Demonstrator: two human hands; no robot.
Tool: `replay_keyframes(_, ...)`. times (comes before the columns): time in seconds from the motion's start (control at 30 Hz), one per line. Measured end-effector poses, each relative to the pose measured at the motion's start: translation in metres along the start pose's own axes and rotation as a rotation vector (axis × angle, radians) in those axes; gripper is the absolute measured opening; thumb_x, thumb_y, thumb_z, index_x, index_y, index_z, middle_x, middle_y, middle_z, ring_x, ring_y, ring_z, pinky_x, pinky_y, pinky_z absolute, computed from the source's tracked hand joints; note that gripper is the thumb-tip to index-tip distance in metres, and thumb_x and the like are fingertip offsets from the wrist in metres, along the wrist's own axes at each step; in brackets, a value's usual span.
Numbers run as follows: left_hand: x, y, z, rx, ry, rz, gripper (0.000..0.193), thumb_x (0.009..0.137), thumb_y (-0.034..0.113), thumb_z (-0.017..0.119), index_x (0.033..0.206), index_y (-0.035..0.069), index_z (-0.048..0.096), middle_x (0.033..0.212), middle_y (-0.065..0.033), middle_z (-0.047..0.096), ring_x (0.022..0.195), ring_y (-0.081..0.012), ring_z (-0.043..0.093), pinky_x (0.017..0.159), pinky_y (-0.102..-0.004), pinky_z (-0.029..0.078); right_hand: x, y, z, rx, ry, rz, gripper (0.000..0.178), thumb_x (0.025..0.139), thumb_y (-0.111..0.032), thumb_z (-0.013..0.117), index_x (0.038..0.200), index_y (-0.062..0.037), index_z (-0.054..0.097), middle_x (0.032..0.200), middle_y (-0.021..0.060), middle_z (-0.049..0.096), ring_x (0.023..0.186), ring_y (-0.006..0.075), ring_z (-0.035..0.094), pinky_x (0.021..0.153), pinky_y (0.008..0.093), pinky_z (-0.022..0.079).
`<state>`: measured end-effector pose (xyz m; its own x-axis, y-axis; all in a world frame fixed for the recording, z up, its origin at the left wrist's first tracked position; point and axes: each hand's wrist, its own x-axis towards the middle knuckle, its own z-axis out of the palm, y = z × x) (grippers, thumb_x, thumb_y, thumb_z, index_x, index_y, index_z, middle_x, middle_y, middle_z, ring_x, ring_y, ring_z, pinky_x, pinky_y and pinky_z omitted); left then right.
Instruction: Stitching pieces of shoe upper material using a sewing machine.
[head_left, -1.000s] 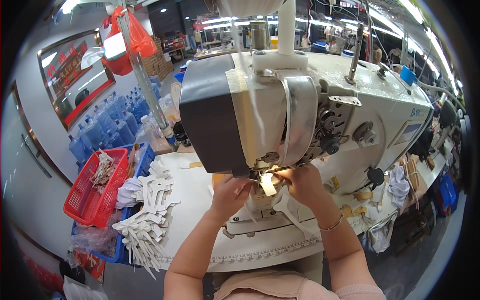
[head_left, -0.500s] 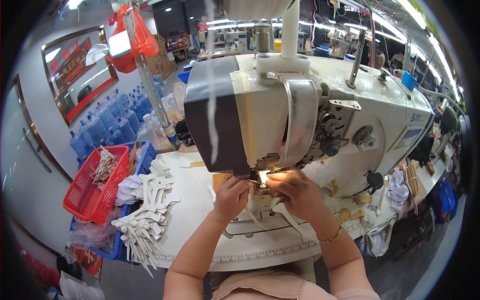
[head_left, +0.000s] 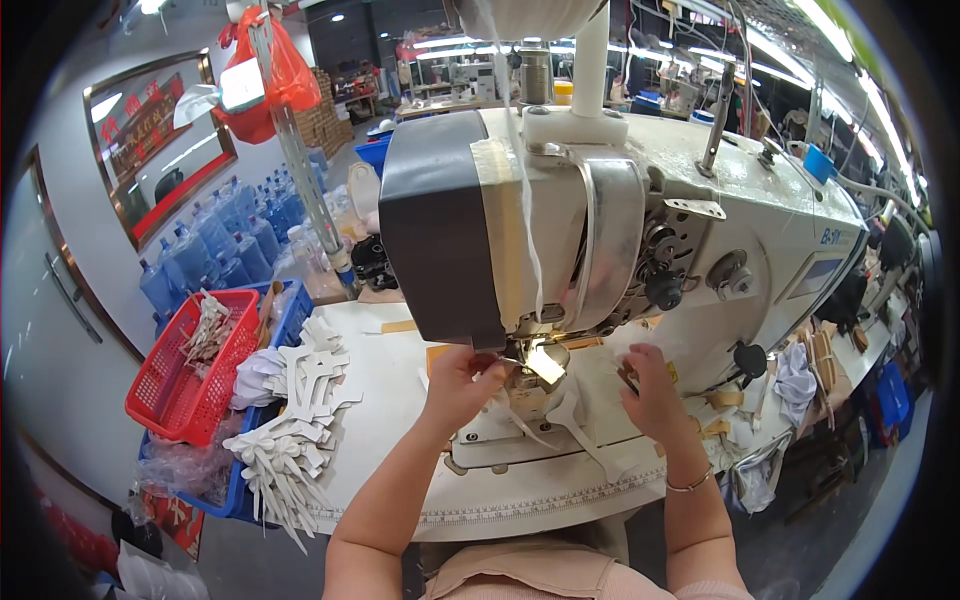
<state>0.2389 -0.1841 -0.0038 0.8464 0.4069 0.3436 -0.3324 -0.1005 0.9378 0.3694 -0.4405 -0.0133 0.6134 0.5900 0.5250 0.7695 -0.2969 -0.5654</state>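
Note:
A white sewing machine with a dark grey end cover fills the middle. Under its needle area lies a white cut piece, with narrow strips trailing toward me and a brightly lit part at the presser foot. My left hand is closed in a pinch on the piece's left edge, close beside the foot. Off to the right, apart from the piece, my right hand is above the table with curled fingers. A small dark thing shows at its fingertips, too small to name surely.
Left of the machine, white cut pieces lie heaped over the table edge and a blue crate. A red basket holds more pieces. A ruler strip follows the table's front edge. Scraps and cloth lie at right.
My right hand has let go of the white piece and moved right, away from the needle. My left hand stays at the piece, slightly left. The trailing strips now show more fully.

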Motion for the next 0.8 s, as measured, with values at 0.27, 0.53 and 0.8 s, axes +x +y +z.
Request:
replay_keyframes(0.27, 0.000, 0.028, -0.019, -0.168, 0.071, -0.428, 0.021, 0.086, 0.006, 0.061, 0.106, -0.002, 0.058, 0.083, -0.0037, 0.059, 0.071, -0.0111, 0.056, 0.064, -0.0244, 0.048, -0.009, -0.056, 0.003, 0.122, 0.009, -0.028, 0.044, 0.081, -0.001, 0.062, 0.124, -0.0039, 0.055, 0.083, 0.0110, 0.057, 0.071, 0.0232, 0.057, 0.066, 0.0299, 0.047)
replay_keyframes(0.53, -0.095, 0.028, -0.014, -0.267, 0.347, -0.263, 0.023, 0.084, 0.006, 0.065, 0.105, -0.002, 0.061, 0.086, -0.0051, 0.064, 0.069, -0.0096, 0.059, 0.064, -0.0221, 0.049, -0.019, -0.116, 0.072, 0.088, 0.136, -0.363, 0.031, 0.074, -0.015, 0.075, 0.103, -0.0082, 0.065, 0.090, 0.0046, 0.055, 0.062, 0.0160, 0.059, 0.051, 0.0281, 0.049)
replay_keyframes(0.8, -0.121, 0.034, -0.015, -0.371, 0.302, -0.308, 0.024, 0.084, 0.006, 0.066, 0.106, -0.003, 0.060, 0.086, -0.0046, 0.064, 0.071, -0.0097, 0.060, 0.067, -0.0229, 0.050, -0.012, -0.138, 0.088, 0.038, 0.159, -0.458, 0.030, 0.073, -0.015, 0.075, 0.100, -0.0076, 0.066, 0.086, 0.0045, 0.057, 0.063, 0.0172, 0.059, 0.052, 0.0276, 0.048)
